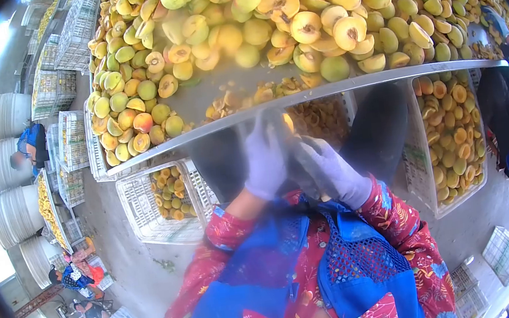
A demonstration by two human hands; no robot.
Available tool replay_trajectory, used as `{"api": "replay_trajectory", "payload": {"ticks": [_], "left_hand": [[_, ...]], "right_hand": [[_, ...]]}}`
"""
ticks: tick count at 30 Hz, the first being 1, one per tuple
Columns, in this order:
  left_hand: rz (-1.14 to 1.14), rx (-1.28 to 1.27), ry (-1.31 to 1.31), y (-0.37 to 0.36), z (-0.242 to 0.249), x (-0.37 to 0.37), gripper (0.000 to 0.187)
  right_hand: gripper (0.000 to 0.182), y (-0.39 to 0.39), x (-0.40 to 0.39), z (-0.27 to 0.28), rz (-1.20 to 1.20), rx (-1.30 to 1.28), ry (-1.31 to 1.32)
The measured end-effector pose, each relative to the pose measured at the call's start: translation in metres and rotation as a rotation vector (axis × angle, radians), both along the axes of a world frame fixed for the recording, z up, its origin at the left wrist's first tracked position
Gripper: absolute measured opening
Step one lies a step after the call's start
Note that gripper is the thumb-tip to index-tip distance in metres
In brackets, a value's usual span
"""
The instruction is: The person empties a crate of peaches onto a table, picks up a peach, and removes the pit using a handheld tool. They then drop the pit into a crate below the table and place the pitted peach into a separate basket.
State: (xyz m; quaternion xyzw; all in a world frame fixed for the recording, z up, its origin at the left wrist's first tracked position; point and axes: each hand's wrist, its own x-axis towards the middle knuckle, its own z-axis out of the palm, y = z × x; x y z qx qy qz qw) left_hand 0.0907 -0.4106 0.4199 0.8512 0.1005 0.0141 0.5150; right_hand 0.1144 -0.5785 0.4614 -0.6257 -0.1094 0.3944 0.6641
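Both hands wear pale lavender gloves with dark, smudged fingers, and they meet just below the metal table edge [298, 97]. My left hand [265, 158] is raised, its fingers bent inward and blurred. A small yellow-orange piece of fruit [288, 122] shows beside its fingertips. My right hand [331, 169] has its fingers curled together close to the left; what it grips is hidden by blur. Beyond the edge lie halved yellow-green peaches [350, 32] in a large heap, some with brown pit hollows. Small cut scraps [229, 102] sit near the rim.
Below the table, a white crate [137, 204] holding fruit is at the left and another crate [418, 172] full of halves at the right. Between the dark-clad knees is a container of brownish pieces [319, 120]. A co-worker's gloved hand [495, 21] reaches in at the far right.
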Motion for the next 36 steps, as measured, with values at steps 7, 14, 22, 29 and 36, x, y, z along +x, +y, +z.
{"api": "replay_trajectory", "payload": {"ticks": [7, 14, 22, 29, 36], "left_hand": [[-0.117, 0.347, -0.158, -0.003, -0.020, -0.003, 0.042], [-0.188, 0.680, -0.392, -0.002, -0.032, -0.006, 0.035], [-0.109, 0.265, -0.167, -0.008, -0.012, -0.005, 0.031], [-0.031, 0.066, -0.094, -0.004, -0.035, -0.016, 0.031], [-0.355, 0.368, -0.471, -0.007, -0.001, -0.005, 0.025]], "right_hand": [[0.022, 0.000, -0.007, -0.015, -0.068, 0.137, 0.250], [0.026, 0.007, -0.018, -0.041, -0.169, 0.071, 0.363], [0.029, -0.001, -0.015, -0.047, -0.078, 0.150, 0.381], [0.026, 0.004, -0.026, -0.048, -0.064, 0.173, 0.365], [0.024, -0.009, -0.024, -0.056, -0.011, 0.600, 0.917]]}}
